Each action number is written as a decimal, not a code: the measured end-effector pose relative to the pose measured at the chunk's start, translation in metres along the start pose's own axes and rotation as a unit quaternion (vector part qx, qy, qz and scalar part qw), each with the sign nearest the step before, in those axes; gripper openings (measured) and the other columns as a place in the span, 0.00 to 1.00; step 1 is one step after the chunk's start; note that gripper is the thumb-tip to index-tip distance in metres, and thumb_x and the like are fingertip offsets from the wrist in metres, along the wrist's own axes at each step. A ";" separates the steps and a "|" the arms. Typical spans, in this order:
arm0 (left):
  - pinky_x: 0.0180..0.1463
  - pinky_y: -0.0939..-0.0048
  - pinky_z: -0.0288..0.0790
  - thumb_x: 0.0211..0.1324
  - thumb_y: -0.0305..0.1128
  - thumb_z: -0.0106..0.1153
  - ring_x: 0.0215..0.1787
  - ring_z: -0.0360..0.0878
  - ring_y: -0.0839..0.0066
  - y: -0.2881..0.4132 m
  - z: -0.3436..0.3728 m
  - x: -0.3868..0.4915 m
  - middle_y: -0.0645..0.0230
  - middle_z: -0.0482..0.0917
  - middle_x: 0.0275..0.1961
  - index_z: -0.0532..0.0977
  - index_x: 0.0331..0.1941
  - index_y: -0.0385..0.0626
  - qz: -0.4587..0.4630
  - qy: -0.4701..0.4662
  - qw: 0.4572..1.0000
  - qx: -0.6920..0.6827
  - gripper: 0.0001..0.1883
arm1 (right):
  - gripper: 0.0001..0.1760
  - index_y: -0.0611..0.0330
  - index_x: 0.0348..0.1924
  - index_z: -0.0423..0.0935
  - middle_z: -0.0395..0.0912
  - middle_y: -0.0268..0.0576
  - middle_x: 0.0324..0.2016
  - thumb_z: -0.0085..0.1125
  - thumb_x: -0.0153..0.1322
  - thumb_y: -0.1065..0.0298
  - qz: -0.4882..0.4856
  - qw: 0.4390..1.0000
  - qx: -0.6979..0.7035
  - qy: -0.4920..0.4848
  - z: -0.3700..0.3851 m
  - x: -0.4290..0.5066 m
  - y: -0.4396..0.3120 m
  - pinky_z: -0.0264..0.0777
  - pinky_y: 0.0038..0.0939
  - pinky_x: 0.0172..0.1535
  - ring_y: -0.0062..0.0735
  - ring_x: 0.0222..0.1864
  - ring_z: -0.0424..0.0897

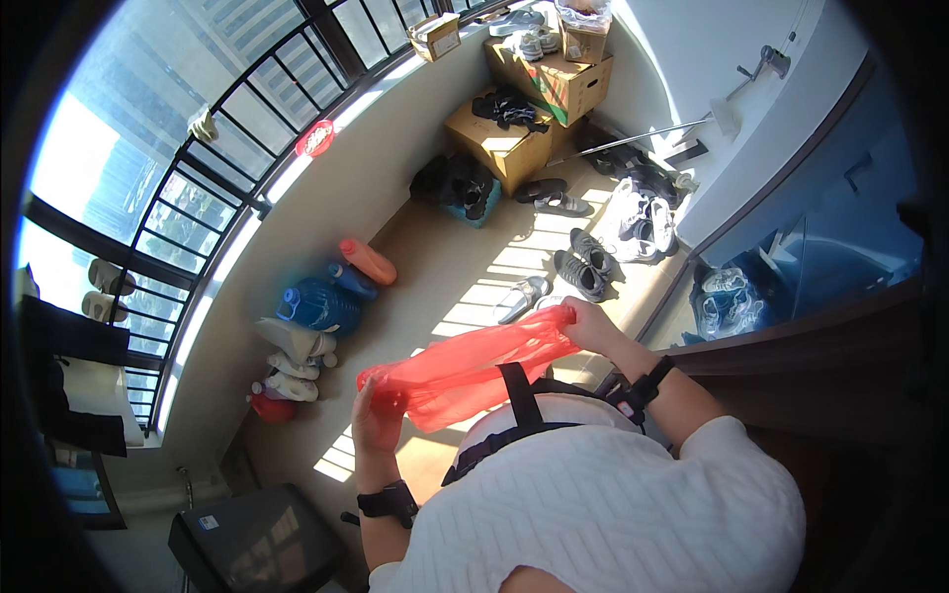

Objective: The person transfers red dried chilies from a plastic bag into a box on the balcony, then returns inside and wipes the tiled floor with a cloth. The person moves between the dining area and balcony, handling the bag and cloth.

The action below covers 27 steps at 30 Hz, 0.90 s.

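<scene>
A thin red plastic bag (467,370) is stretched sideways in front of my body. My left hand (378,415) holds one end, with part of the film lying over the fingers. At the other end, the bag is gripped by my right hand (591,326), whose fingers are closed on a bunched edge. The film looks translucent and creased, and I cannot tell whether anything is inside. Just beyond the bag on the tiled floor lie a grey slide sandal (522,299) and a pair of dark grey sneakers (582,264).
Along the curved wall stand a large blue jug (319,305), an orange bottle (368,261) and several white bottles (291,363). Cardboard boxes (500,144) fill the far corner. White sneakers (641,219) sit by the glass door (823,222). A dark cabinet (256,537) is at lower left.
</scene>
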<state>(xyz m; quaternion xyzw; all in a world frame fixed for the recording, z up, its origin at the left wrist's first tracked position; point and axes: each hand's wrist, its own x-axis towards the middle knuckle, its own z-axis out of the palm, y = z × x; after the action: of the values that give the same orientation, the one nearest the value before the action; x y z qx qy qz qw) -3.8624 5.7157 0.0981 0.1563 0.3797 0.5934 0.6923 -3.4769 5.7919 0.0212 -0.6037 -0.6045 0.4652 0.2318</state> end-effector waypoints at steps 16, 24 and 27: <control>0.53 0.66 0.78 0.70 0.36 0.53 0.50 0.82 0.68 0.061 0.086 0.421 0.61 0.81 0.52 0.74 0.54 0.37 -0.149 -0.138 0.928 0.313 0.16 | 0.37 0.56 0.65 0.65 0.79 0.46 0.44 0.62 0.62 0.75 0.139 0.948 0.238 0.157 -0.054 0.196 -0.028 0.80 0.30 0.39 0.29 0.42 0.81; 0.54 0.54 0.79 0.68 0.35 0.51 0.49 0.82 0.60 0.126 0.150 0.615 0.58 0.82 0.48 0.75 0.50 0.40 -0.295 -0.296 0.871 0.257 0.14 | 0.37 0.55 0.64 0.67 0.83 0.50 0.41 0.59 0.59 0.70 0.287 0.881 0.132 0.353 0.043 0.237 -0.066 0.76 0.39 0.50 0.46 0.46 0.82; 0.59 0.50 0.75 0.70 0.37 0.49 0.51 0.81 0.57 0.115 0.152 0.633 0.57 0.82 0.48 0.75 0.50 0.39 -0.412 -0.255 0.844 0.228 0.15 | 0.27 0.60 0.57 0.71 0.82 0.46 0.37 0.59 0.64 0.66 0.377 0.847 0.050 0.372 0.058 0.248 -0.067 0.76 0.36 0.42 0.42 0.39 0.83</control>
<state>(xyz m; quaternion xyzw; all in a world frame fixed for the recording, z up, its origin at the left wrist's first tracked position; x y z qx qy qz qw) -3.8304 6.3744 0.0601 0.2846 0.3435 0.0893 0.8905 -3.6008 6.0207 -0.0192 -0.9005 -0.1750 0.2871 0.2759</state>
